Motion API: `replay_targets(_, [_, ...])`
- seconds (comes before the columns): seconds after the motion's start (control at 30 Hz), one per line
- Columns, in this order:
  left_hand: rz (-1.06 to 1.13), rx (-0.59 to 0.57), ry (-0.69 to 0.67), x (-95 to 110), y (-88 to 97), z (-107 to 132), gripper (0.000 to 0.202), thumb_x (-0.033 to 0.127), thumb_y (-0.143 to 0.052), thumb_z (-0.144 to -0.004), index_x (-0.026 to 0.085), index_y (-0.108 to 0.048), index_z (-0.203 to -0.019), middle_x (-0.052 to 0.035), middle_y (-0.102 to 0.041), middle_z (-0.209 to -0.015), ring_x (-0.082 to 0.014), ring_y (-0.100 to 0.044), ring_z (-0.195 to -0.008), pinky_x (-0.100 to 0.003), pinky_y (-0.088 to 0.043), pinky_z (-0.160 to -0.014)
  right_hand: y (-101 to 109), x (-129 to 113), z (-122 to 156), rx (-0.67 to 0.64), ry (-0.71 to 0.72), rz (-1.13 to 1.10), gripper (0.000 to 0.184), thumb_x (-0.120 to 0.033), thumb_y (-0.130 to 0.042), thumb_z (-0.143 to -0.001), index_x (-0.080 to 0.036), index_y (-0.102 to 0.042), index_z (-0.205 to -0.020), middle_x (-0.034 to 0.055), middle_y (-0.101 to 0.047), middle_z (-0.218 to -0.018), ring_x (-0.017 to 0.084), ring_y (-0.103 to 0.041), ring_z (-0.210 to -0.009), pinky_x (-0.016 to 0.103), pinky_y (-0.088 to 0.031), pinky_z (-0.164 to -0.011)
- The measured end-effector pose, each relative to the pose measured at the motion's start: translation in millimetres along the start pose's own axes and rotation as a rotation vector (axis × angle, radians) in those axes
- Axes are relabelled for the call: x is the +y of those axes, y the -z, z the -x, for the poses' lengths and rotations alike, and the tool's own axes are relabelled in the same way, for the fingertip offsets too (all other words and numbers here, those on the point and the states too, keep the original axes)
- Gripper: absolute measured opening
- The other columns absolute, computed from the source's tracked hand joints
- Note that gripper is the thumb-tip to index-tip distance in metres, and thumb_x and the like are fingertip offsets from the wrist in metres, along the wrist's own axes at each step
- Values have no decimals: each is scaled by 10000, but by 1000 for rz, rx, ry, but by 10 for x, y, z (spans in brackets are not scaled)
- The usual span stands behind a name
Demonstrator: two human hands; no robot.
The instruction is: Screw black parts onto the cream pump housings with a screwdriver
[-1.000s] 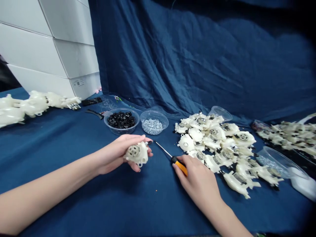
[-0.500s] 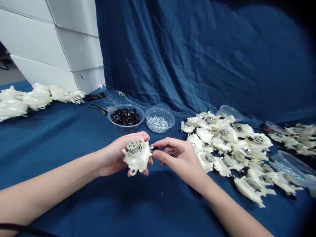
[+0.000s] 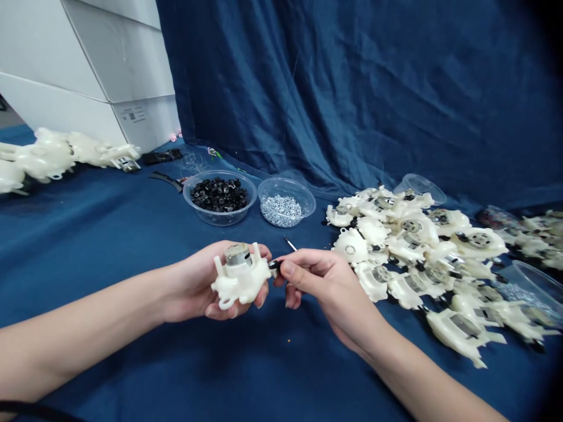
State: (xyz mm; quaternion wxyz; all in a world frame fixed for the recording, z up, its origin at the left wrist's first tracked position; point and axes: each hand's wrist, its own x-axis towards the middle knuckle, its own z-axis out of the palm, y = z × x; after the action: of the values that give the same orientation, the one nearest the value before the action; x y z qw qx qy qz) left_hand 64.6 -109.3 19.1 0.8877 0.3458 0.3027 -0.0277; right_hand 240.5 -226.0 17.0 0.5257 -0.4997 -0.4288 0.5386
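Observation:
My left hand (image 3: 197, 287) is wrapped round a cream plastic housing (image 3: 241, 284) with a silver motor (image 3: 237, 255) set in its top. At the housing's right side sits a small black plastic part (image 3: 275, 266), pinched between the thumb and forefinger of my right hand (image 3: 321, 278). The black part touches or nearly touches the housing; I cannot tell whether it is fixed there. A thin metal shaft (image 3: 289, 243) pokes out behind my right hand, its other end hidden.
Behind my hands stand a clear tub of black parts (image 3: 220, 217) and a clear tub of screws (image 3: 285, 220). Many motor housings (image 3: 409, 234) lie piled at right, with another tub (image 3: 534, 287) beyond. More housings (image 3: 48, 155) and white boxes (image 3: 136, 76) are at left.
The housing has tipped in my left hand, so the motor shows more from the side. My right hand still pinches the black part. The view has shifted slightly, and the metal shaft has come into sight.

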Motion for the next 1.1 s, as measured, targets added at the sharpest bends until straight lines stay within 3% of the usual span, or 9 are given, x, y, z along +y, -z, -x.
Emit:
replay_targets(0.17, [95,33,-8,3,-8,-5,186,390,-546,-862,228,-572,-948,-101,-712,-587,-146,-532,-312,-141,-337,-251,33,2,-1,30,56,85,294,-459,-741,-917,-188,-821,-999,48,-759,-803,98,-628,-578,224,-522,-565])
replay_targets(0.3, [30,81,-107,-18,-63,-6,161,375,-553,-888,215,-531,-891,-98,-711,-598,-159,-567,-354,-170,-392,-281,19,-6,7,88,105,210,278,-439,-757,-901,-173,-826,-949,21,-703,-681,107,-615,-557,234,-523,-555])
replay_targets(0.47, [-42,191,-295,-85,-99,1,171,379,-603,-889,214,-559,-887,-67,-727,-683,-208,-698,-535,-220,-509,-395,-16,32,25,121,292,332,187,-329,-755,-903,-192,-838,-1001,58,-738,-899,116,-638,-648,243,-538,-558])
replay_targets(0.53, [-32,252,-354,-105,-108,4,142,338,-635,-875,218,-559,-871,-22,-700,-700,-184,-701,-573,-219,-538,-439,-25,55,20,125,367,385,177,-283,-782,-878,-197,-840,-1022,57,-748,-892,116,-627,-654,244,-528,-561])
replay_targets(0.63, [-42,341,-437,-118,-140,5,187,308,-684,-853,202,-538,-808,43,-591,-653,-93,-591,-497,-160,-491,-426,-23,78,-1,144,447,425,182,-234,-842,-811,-196,-846,-989,54,-763,-864,114,-616,-635,244,-516,-549])
replay_targets(0.7, [-74,338,-454,-118,-167,6,219,327,-679,-864,199,-519,-790,51,-558,-621,-86,-572,-482,-145,-459,-413,-10,85,-14,156,440,420,172,-217,-866,-783,-200,-849,-954,48,-762,-839,116,-633,-639,234,-514,-544])
replay_targets(0.83, [-166,264,-420,-95,-198,21,236,408,-604,-900,225,-474,-825,-13,-676,-630,-188,-666,-516,-231,-504,-436,17,90,-18,174,353,330,151,-215,-876,-781,-237,-846,-927,22,-745,-845,100,-662,-617,211,-540,-551])
replay_targets(0.93, [-268,237,-437,-70,-196,42,264,444,-623,-873,237,-461,-843,-33,-702,-631,-222,-674,-510,-263,-502,-443,24,84,-6,135,378,260,120,-205,-845,-823,-264,-842,-928,4,-727,-861,79,-665,-593,194,-565,-561])
replay_targets(1.1, [-382,221,-458,-57,-184,79,287,464,-636,-865,231,-478,-812,13,-621,-610,-175,-628,-510,-230,-465,-460,81,69,-26,2,358,250,110,-235,-803,-881,-280,-845,-972,12,-717,-912,78,-670,-656,182,-592,-599])
